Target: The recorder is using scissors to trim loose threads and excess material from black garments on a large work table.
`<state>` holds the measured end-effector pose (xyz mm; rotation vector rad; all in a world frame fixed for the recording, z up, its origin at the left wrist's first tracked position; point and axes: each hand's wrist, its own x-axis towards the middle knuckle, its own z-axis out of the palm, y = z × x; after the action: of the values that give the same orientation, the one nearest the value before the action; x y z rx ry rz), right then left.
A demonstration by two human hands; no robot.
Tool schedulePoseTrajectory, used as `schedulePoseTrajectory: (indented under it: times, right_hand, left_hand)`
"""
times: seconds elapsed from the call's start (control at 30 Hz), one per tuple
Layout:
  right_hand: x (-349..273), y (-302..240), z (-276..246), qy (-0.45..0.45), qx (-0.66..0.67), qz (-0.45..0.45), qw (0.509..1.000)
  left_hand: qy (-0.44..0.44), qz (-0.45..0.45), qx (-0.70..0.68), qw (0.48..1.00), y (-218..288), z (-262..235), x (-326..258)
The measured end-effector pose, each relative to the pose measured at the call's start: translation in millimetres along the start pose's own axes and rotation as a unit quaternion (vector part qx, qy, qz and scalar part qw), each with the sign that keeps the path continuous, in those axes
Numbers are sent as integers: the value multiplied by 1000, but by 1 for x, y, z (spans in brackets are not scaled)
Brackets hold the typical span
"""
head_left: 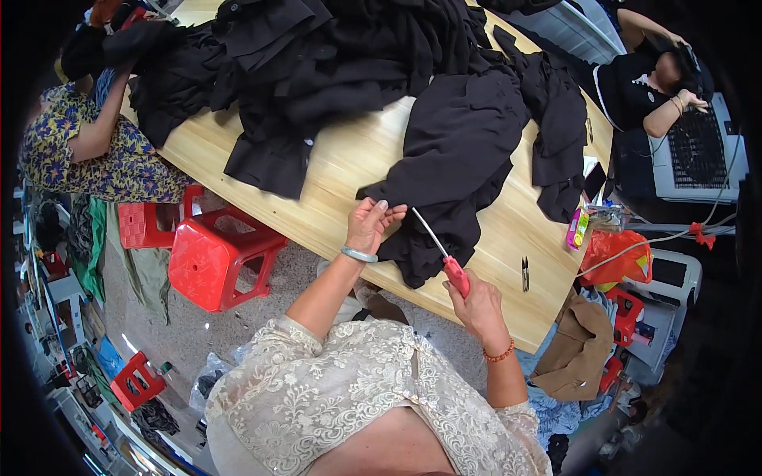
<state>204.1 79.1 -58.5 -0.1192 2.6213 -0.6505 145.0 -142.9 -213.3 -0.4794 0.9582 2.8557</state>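
A pair of black trousers, or a similar black garment (452,151), lies across the wooden table with its lower end near the front edge. My left hand (371,224), a pale green bangle at the wrist, pinches the edge of the cloth between closed fingers. In my right hand (479,305) is a screwdriver-like tool (455,274) with a red handle and a long thin metal shaft. The shaft slants up and left, and its tip ends just beside my left fingertips. Whether the tip touches the cloth I cannot tell.
More black garments (317,63) heap over the far side of the wooden table (349,159). Small thread snips (525,274) lie right of my right hand. Red stools (208,266) stand left of the table. One person (103,143) is at the left, another (655,87) at the far right.
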Motion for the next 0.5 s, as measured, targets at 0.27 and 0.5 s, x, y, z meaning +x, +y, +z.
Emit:
schedulePoseTrajectory:
  times: [0.27, 0.5]
  right_hand:
    - [-2, -5, -6, -21, -41, -6, 999]
    - [-9, 21, 6, 27, 28, 7, 999]
  left_hand:
    - [8, -19, -16, 1000, 8, 0, -3]
    - [106, 73, 486, 864, -6, 6, -11]
